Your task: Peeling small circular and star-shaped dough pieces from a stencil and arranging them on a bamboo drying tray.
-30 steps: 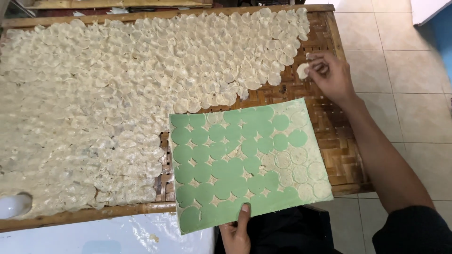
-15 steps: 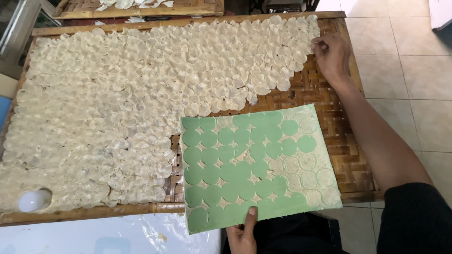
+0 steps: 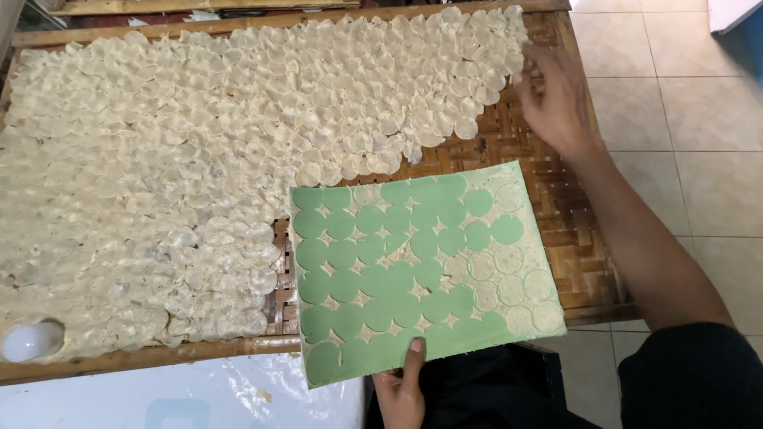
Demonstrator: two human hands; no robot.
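Left hand (image 3: 401, 387) grip pinches the near edge of a green board (image 3: 421, 270), which lies tilted over the woven bamboo tray (image 3: 548, 167). A few pale round discs (image 3: 509, 282) cling to the board's right side. Right hand (image 3: 556, 99), blurred, rests at the edge of the spread discs (image 3: 199, 159); its grip unclear.

Soft, even daylight, pretty sharp shot overall.
My right hand (image 3: 556, 95) is motion-blurred; there's mild glare on the white discs (image 3: 159, 238), and only faint shadows under my arm.
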